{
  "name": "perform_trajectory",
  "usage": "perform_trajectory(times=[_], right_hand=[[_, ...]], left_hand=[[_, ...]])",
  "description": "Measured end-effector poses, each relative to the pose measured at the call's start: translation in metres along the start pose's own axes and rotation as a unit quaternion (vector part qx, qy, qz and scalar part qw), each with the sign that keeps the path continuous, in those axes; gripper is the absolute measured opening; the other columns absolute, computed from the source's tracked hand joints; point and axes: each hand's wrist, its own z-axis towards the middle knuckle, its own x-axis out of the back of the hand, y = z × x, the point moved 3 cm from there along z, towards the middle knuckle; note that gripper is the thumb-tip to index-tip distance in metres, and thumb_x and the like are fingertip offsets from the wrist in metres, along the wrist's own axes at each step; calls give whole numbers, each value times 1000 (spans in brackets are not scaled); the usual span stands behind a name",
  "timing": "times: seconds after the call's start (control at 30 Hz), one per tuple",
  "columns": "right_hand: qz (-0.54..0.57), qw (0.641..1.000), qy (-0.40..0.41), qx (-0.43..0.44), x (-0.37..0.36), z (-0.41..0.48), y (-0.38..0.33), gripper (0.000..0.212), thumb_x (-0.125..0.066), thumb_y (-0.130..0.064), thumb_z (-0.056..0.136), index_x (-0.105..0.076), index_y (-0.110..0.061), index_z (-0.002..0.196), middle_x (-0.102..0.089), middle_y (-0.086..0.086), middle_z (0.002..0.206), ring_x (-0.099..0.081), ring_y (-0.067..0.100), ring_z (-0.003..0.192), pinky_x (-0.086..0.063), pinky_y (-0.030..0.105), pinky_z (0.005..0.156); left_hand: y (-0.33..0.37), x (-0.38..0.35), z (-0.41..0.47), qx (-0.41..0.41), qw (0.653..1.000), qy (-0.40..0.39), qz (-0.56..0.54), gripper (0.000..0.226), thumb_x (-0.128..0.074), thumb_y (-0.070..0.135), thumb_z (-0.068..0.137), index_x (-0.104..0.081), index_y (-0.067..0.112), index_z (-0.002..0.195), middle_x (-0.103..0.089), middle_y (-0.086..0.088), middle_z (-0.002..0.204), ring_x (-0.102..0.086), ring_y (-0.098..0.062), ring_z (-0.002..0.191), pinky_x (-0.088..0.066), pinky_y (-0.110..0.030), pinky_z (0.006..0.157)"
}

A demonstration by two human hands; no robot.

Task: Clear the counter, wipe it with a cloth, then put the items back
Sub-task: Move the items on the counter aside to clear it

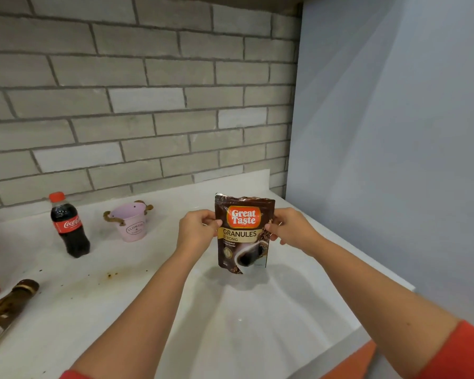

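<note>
Head view. A coffee pouch (242, 233), brown with an orange "Great Taste" label and the word "GRANULES", is held upright between both hands over the right part of the white bench (230, 324). Left hand (196, 231): its fingers (216, 223) are curled and pinch the pouch's left edge just below the label. Right hand (290, 228): its fingers (270, 228) are curled and pinch the right edge at about the same height. The top of the pouch is crumpled and folded over. A shadow lies on the bench directly beneath the pouch; whether its base touches the surface cannot be told.

Left of the pouch and well apart from it, near the brick wall (137, 99), stand a pink bucket (130, 222) with rope handles and, further left, a cola bottle (69, 225) with a red cap, both upright. At the left edge of the view a brown packet (8, 305) lies flat on the bench. Brown stains (112, 274) and scattered specks mark the surface between the bottle and the packet. A plain grey wall (394, 132) bounds the bench on the right. Orange sleeves (465, 354) show at the lower edge of the view.
</note>
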Motion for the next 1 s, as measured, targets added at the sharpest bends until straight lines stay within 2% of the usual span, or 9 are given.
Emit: perform_trajectory(times=[0.17,0.3,0.43,0.57,0.63,0.77,0.83,0.93,1.0], right_hand=[[26,1000,8,-2,19,31,18,26,-50,-14,95,-59,-8,120,-68,14,100,-60,18,80,-49,25,61],[39,999,30,-18,29,58,30,24,-49,-13,96,-60,-5,115,-69,16,98,-60,18,76,-50,29,62],[47,997,52,-20,40,83,42,29,-47,-12,96,-57,-12,123,-67,13,95,-59,16,72,-50,27,60],[53,996,68,-27,51,111,53,29,-47,-11,96,-58,-11,124,-66,14,96,-58,18,75,-53,34,67],[53,996,72,-27,56,130,61,27,-47,-11,96,-59,-9,121,-65,14,93,-59,20,76,-54,35,67],[55,996,74,-21,63,172,77,25,-46,-8,95,-60,-5,116,-62,11,87,-57,22,76,-49,28,57],[58,995,74,-21,65,192,86,24,-46,-6,95,-62,-3,113,-61,12,85,-57,24,75,-48,29,56],[60,995,80,-28,68,223,100,21,-46,-6,94,-64,-1,106,-64,18,86,-61,32,77,-56,39,71],[69,993,84,-33,69,244,110,21,-47,-6,93,-66,-1,101,-68,22,89,-65,37,83,-56,47,80]], left_hand=[[14,-28,27,2,1000,-11,11,14,-54,5,92,-67,2,98,-61,-7,83,-58,-10,61,-45,-16,55],[17,-48,58,1,1000,-17,17,19,-49,6,94,-67,2,98,-65,-11,87,-60,-16,67,-54,-33,74],[20,-72,84,8,1000,-25,0,20,-49,7,94,-66,1,101,-64,-11,88,-60,-19,73,-55,-34,80],[22,-98,108,30,999,-41,-5,23,-51,11,93,-64,3,110,-67,-14,102,-63,-28,94,-52,-43,92],[23,-111,122,43,998,-52,-4,25,-50,12,93,-62,4,114,-66,-15,110,-61,-29,104,-50,-43,95],[26,-138,151,80,995,-51,-10,25,-50,14,93,-61,5,114,-64,-13,113,-59,-28,105,-50,-40,94],[27,-151,166,112,991,-57,-33,27,-50,13,93,-59,5,118,-63,-13,116,-59,-28,107,-50,-38,93],[25,-169,187,179,973,-65,-133,34,-54,9,93,-51,1,125,-60,-15,122,-59,-28,111,-49,-35,93],[22,-179,199,211,958,-58,-184,45,-56,8,91,-43,0,133,-56,-16,128,-57,-29,114,-48,-36,94]])
